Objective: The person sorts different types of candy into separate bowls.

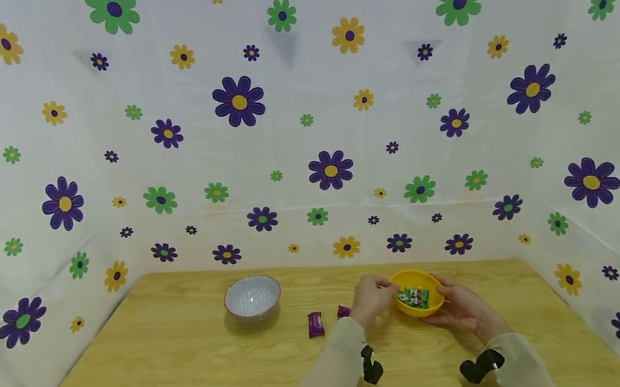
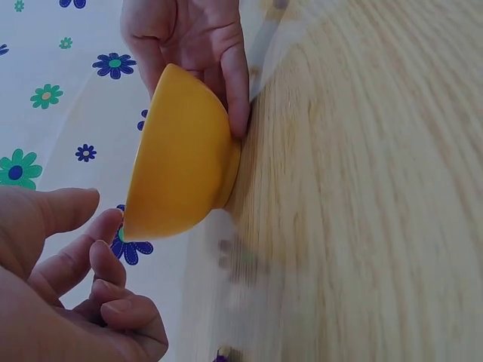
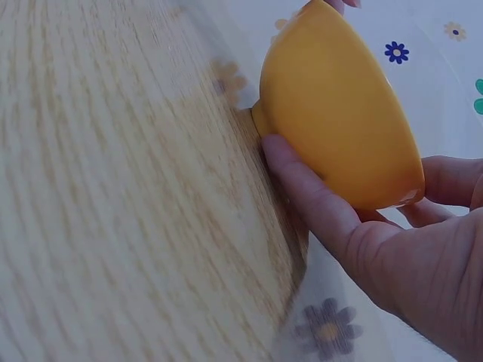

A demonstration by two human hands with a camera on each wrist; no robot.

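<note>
A yellow bowl (image 1: 420, 278) stands at the back right of the table with several small green wrapped packets (image 1: 414, 297) inside. My right hand (image 1: 464, 310) grips its right side; in the right wrist view the thumb (image 3: 302, 181) lies along the outer wall near the foot, with fingers up at the rim. At the opposite rim is my left hand (image 1: 373, 298), its index fingertip (image 2: 109, 220) right at the edge. The left thumb is held apart from the fingers, which bend loosely, and nothing shows between them. Left of that hand lie two purple wrapped sweets, one whole (image 1: 316, 324) and one partly hidden (image 1: 344, 310).
A grey patterned bowl (image 1: 252, 297) with a reddish rim stands at the back left of the wooden table (image 1: 193, 375). White flower-print cloth (image 1: 291, 137) hangs behind the table and along both sides. Each wrist wears a black camera mount (image 1: 372, 366).
</note>
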